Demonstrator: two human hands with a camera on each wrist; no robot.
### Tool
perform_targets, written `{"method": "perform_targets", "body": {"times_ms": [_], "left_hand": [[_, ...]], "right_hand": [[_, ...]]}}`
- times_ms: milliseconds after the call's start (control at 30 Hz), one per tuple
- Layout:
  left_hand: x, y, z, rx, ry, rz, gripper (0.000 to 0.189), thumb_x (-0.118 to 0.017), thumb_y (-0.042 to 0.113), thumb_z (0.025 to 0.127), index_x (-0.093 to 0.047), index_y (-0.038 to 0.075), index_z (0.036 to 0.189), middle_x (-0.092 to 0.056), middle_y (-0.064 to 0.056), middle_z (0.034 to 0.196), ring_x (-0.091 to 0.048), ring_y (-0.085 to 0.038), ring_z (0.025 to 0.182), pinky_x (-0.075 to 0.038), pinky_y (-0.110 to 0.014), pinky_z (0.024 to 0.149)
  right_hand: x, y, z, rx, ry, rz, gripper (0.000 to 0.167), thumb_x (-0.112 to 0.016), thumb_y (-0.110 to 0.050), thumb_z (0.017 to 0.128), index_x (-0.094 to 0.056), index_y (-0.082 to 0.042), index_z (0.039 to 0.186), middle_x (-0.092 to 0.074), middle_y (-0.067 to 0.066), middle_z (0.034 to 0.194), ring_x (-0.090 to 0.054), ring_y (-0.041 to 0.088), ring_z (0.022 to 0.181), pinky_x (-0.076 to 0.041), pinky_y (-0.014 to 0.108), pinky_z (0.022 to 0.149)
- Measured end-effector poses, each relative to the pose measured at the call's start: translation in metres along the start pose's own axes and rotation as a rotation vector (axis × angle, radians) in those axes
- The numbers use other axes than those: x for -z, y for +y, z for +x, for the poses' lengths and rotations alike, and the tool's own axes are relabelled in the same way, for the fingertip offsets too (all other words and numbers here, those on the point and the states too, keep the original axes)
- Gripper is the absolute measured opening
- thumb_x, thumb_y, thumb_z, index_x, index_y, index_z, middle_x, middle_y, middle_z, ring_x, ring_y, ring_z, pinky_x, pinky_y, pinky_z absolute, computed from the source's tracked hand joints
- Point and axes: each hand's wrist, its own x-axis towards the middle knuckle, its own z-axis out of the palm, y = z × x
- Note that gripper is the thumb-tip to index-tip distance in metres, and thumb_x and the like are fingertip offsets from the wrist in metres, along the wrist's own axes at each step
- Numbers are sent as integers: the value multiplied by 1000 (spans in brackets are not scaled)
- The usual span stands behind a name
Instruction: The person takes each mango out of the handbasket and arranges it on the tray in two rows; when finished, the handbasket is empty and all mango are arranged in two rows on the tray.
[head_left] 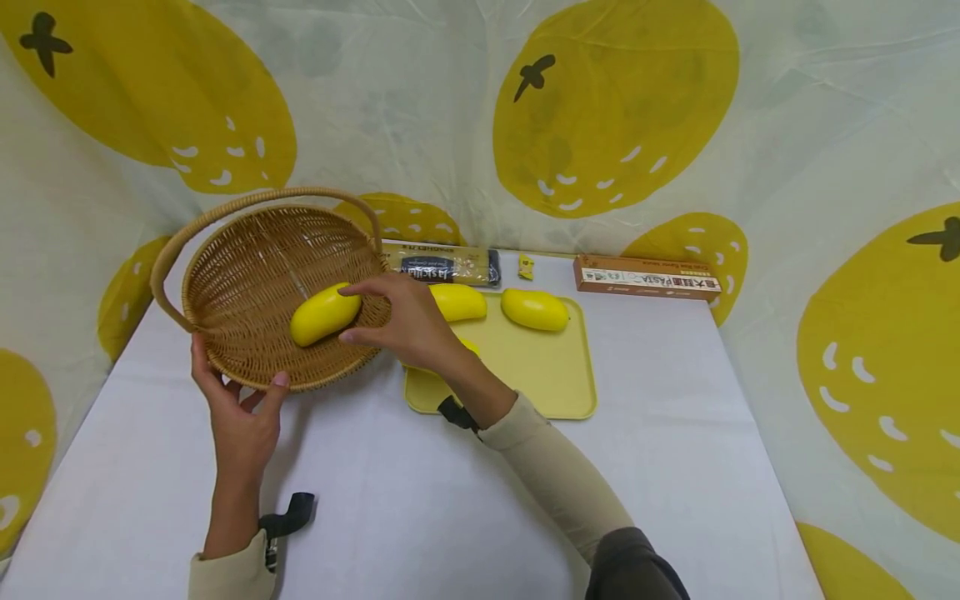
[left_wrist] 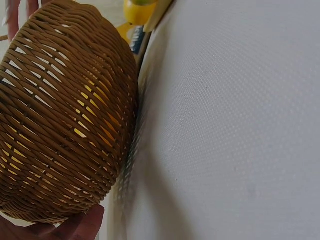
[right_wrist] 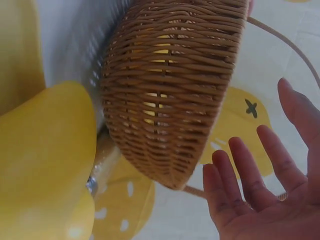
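Observation:
A brown wicker basket (head_left: 247,275) with an arched handle is tilted so its opening faces me. My left hand (head_left: 243,425) grips its lower left edge, the thumb at the rim and fingers around the underside. Inside lies a yellow mango (head_left: 326,315). My right hand (head_left: 408,317) is beside that mango at the basket's right side, thumb and index finger spread apart. In the right wrist view the right hand (right_wrist: 265,195) has its fingers spread and holds nothing. More yellow mangoes (head_left: 535,309) lie on a pale yellow tray (head_left: 540,375), one partly hidden by my right arm.
Behind the tray lies a spaghetti packet (head_left: 450,265). A small yellow wrapped piece (head_left: 526,267) and a brown pasta box (head_left: 647,277) are farther right along the back edge. A fruit-printed cloth (head_left: 615,108) hangs behind the white-covered table (head_left: 420,500).

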Motion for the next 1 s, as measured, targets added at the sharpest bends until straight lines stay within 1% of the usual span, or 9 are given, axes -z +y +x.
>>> {"method": "perform_targets", "body": {"times_ms": [100,200,400,567,667,833,1000], "left_hand": [[0,0,0,-6,0,0,111,-77,14,94,0,39,169,-21,4,172,-44,-38,147,-52,-21,102],[0,0,0,-10,-1,2,111,-77,13,94,0,40,169,-21,5,173,-45,-37,147,-51,-20,101],[0,0,0,-12,0,10,112,-77,12,94,0,40,169,-19,5,174,-45,-39,148,-52,-18,101],[0,0,0,-14,3,18,111,-77,12,94,0,40,169,-19,6,174,-44,-38,149,-53,-21,103],[0,1,-1,-7,4,20,111,-77,12,95,0,40,169,-18,6,174,-43,-39,150,-52,-21,102],[-1,2,-2,2,3,21,111,-77,12,95,1,41,169,-18,6,174,-43,-39,151,-51,-17,99],[-1,3,-2,17,5,29,111,-77,14,95,1,43,169,-19,7,174,-43,-37,151,-51,-20,101]], "right_hand": [[-6,-2,7,3,-22,-12,56,-92,-35,84,-73,-22,135,-73,-6,135,-62,11,130,-45,24,112],[-11,-4,16,17,-43,-25,57,-93,-33,83,-73,-21,136,-73,-5,135,-62,13,130,-45,26,113],[-22,-6,29,0,-101,-58,58,-93,-33,84,-72,-20,137,-72,-5,137,-60,15,132,-45,27,111],[-29,-7,40,2,-154,-145,59,-92,-35,84,-71,-22,138,-71,-7,140,-59,14,136,-39,31,119],[-32,-7,46,1,-182,-183,59,-92,-35,84,-71,-22,139,-71,-9,140,-58,13,137,-35,33,123],[-35,-4,57,-15,-222,-231,59,-91,-34,85,-71,-22,139,-71,-10,140,-58,14,137,-39,33,119],[-40,0,66,-17,-268,-273,60,-92,-34,84,-71,-23,140,-70,-9,142,-58,14,137,-41,29,116]]}}
